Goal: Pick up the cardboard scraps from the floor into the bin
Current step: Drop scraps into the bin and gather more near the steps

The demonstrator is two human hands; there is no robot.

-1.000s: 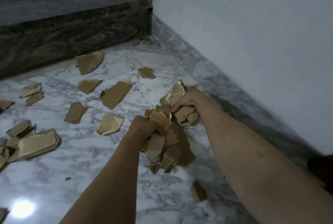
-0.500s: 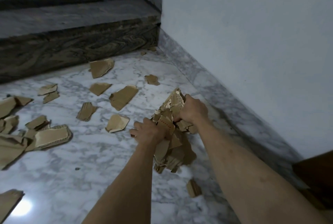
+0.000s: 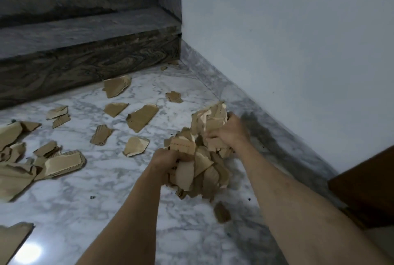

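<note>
Both my hands grip one bundle of brown cardboard scraps (image 3: 204,171) held above the marble floor. My left hand (image 3: 164,162) clasps its near left side, and my right hand (image 3: 230,132) clasps its upper right side. One small scrap (image 3: 221,212) is below the bundle, blurred. Several loose scraps lie on the floor to the left, among them a long piece (image 3: 141,117), a folded piece (image 3: 136,146) and a big heap (image 3: 61,163). A dark brown box-like edge (image 3: 362,188) shows at the right border; I cannot tell if it is the bin.
A dark marble stair step (image 3: 85,36) rises at the back. A pale wall (image 3: 287,41) with a grey skirting runs along the right. More scraps sit near the step (image 3: 116,85) and at the bottom left corner (image 3: 12,241).
The view has shifted, so the floor scraps appear further right and lower. Both hands keep hold of the bundle, now lifted slightly. A dark box edge has come further into view at the right.
</note>
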